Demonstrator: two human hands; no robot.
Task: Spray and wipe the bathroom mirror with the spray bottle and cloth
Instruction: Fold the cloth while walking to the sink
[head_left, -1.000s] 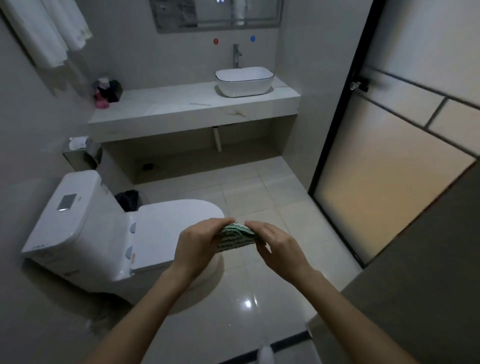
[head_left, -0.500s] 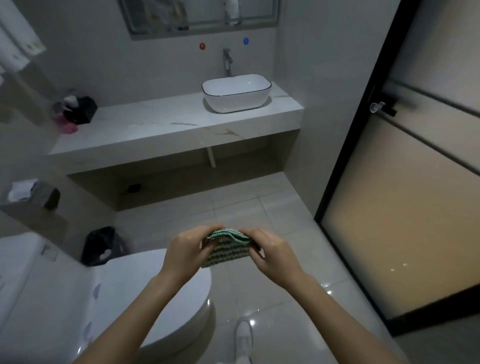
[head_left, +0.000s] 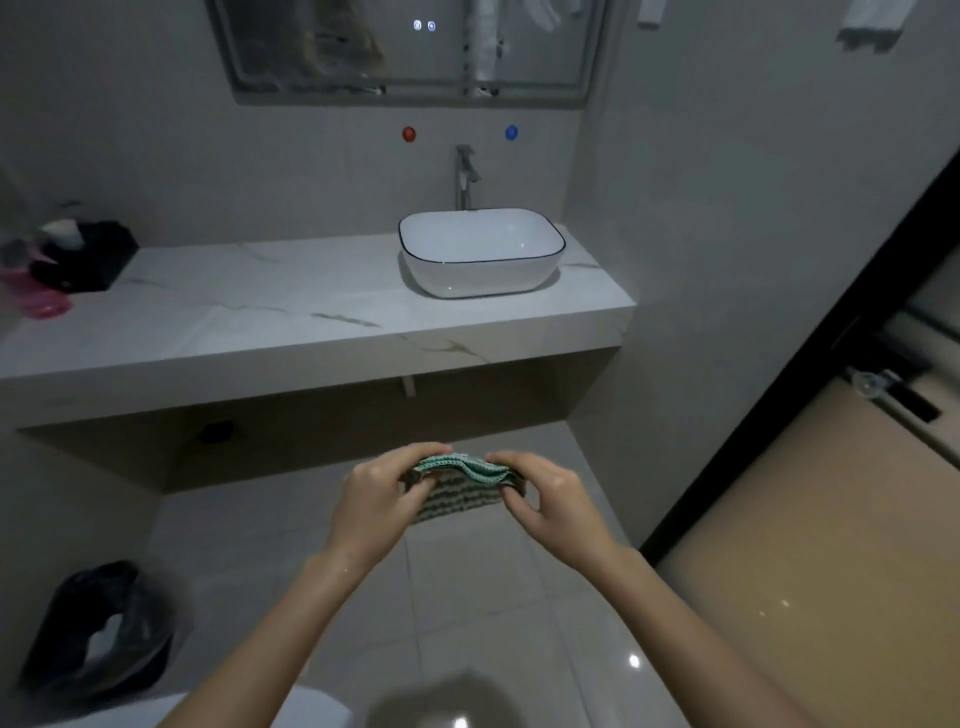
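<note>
Mirror (head_left: 405, 52) hung on the back wall, its long axis level, its upper part cut off by the frame's top edge. Below it the marble counter (head_left: 260, 322) ran from the left edge to the right wall, carrying the white basin (head_left: 480, 252) near its right end. Bare floor tiles (head_left: 467, 597) lay between the counter and the person. Over them, the folded green striped cloth (head_left: 460, 486) was stretched left to right, its folded edge up. The left hand (head_left: 382, 499) and right hand (head_left: 553, 501) each pinched one end of it.
</note>
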